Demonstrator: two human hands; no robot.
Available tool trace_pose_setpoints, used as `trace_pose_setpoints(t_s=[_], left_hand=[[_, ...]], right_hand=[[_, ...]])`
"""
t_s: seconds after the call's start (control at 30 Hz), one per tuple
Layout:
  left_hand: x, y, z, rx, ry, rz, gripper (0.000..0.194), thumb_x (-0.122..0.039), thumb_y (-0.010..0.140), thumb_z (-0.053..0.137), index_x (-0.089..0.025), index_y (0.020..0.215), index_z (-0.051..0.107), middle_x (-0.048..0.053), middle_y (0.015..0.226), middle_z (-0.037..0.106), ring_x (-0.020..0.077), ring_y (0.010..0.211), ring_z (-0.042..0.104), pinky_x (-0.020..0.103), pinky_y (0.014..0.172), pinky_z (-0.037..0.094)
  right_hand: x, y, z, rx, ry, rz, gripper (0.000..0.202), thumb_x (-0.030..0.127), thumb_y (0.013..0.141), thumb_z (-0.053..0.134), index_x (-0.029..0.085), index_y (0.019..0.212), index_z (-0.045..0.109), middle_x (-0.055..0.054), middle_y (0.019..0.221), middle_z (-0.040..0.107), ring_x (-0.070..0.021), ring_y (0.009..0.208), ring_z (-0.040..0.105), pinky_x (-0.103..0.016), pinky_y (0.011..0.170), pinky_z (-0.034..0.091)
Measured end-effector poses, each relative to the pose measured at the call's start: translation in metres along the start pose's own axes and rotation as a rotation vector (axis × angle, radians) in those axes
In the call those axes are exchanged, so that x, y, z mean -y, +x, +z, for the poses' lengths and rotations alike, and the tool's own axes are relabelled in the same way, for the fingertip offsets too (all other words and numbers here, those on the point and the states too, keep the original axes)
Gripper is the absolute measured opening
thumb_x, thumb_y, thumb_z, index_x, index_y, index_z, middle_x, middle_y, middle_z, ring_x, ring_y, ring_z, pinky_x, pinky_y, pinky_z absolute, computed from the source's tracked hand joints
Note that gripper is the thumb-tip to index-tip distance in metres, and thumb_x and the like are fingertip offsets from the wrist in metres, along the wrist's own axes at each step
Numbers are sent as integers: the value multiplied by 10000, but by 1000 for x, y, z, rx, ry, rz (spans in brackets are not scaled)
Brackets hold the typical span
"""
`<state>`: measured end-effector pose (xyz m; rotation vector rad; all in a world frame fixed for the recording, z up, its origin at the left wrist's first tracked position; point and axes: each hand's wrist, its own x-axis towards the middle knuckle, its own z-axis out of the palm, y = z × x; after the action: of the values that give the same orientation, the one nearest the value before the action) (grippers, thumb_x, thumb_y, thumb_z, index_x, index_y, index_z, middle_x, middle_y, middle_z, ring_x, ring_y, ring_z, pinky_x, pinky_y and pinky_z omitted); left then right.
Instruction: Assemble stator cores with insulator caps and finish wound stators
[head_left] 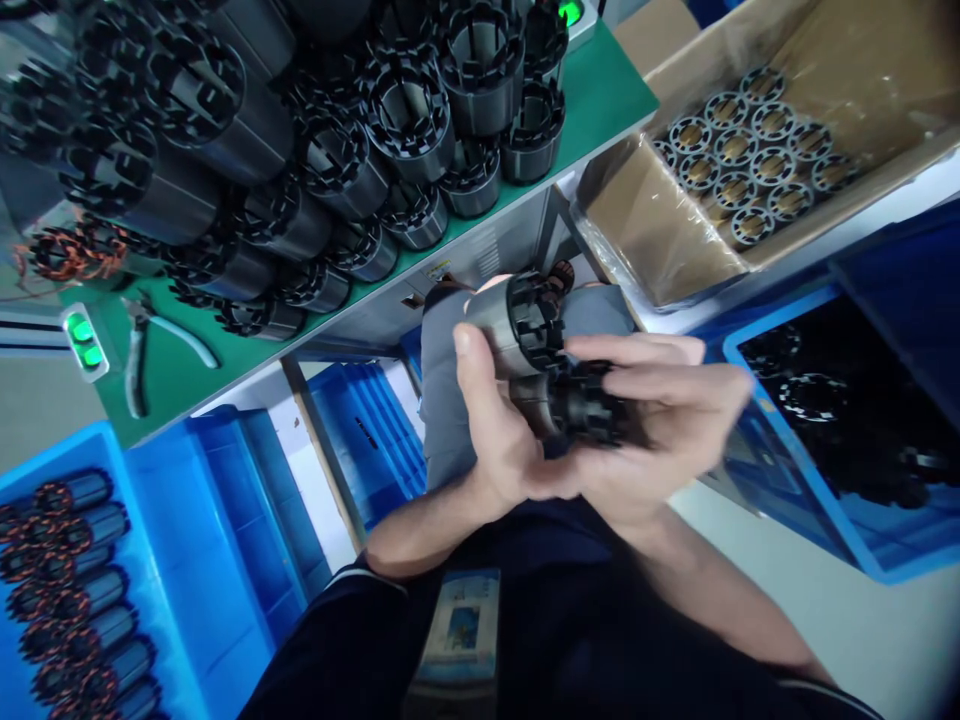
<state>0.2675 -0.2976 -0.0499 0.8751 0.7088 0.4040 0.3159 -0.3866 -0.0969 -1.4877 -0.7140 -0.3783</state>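
Observation:
Above my lap, my left hand (499, 430) is closed around a grey metal stator core (495, 325) with a black slotted plastic end. Its thumb lies along the core's side. Just below, close against it, is a second stator core (531, 398), its black toothed end (589, 402) facing right. My right hand (660, 405), blurred by motion, has its fingers closed on that black end. The two wrists nearly meet. Palms and fingers hide parts of both cores, so I cannot tell how far the black end is seated.
Many stator cores (262, 130) are stacked on the green bench (600, 85), with pliers (139, 350) and copper-wound pieces (75, 250). A cardboard box (660, 230) holds metal rings. Blue bins hold wound stators (97, 590) at left and black parts (840, 400) at right.

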Motion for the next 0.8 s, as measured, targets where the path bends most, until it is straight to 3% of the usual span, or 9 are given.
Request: trace_pose_setpoints(t_s=[0.1, 0.23, 0.4, 0.57, 0.73, 0.8], left_hand=[[-4, 1, 6, -149, -50, 67, 873, -1016, 1085, 271, -391, 1525, 692, 91, 1339, 850, 365, 1498, 757, 529, 1125, 705], [-8, 4, 2, -239, -70, 156, 756, -912, 1145, 235, -401, 1483, 678, 77, 1276, 838, 322, 1376, 793, 474, 1041, 699], [-12, 9, -2, -213, -131, 141, 830, -907, 1161, 183, -309, 1331, 732, 117, 1076, 819, 333, 1278, 829, 489, 997, 722], [-12, 11, -3, -216, 78, 129, 1121, -1116, 1000, 68, -290, 1384, 722, 126, 1189, 842, 350, 1279, 838, 480, 980, 704], [-13, 9, -3, -213, 11, 210, 761, -933, 1114, 246, -336, 1346, 657, 81, 969, 780, 337, 1193, 850, 473, 966, 675], [-14, 8, -1, -177, -13, 227, 715, -886, 1140, 220, -341, 1287, 659, 72, 910, 739, 323, 1142, 851, 469, 947, 671]], right_hand=[[-6, -17, 14, -7, 9, 11, 534, 830, 1055, 837, 326, 1229, 811, -59, 1407, 891, -288, 1068, 864, -516, 910, 705], [-9, -26, 4, 139, 25, 42, 385, 702, 1131, 791, 399, 1357, 866, -68, 1549, 834, -330, 1252, 868, -551, 936, 743], [-5, -18, -15, 283, 56, 117, 439, 550, 1044, 944, 411, 1450, 849, -77, 1500, 860, -366, 1348, 857, -618, 1070, 753], [-4, -11, -19, 318, 174, 180, 720, 380, 905, 1066, 377, 1583, 823, -70, 1483, 885, -367, 1366, 855, -598, 1150, 738], [-4, -8, -23, 335, 198, 142, 744, 255, 872, 1044, 382, 1579, 849, -61, 1585, 845, -362, 1359, 863, -565, 1080, 796], [-1, -7, -25, 345, 173, 140, 733, 235, 870, 1038, 400, 1561, 861, -64, 1587, 835, -360, 1323, 872, -549, 1006, 823]])
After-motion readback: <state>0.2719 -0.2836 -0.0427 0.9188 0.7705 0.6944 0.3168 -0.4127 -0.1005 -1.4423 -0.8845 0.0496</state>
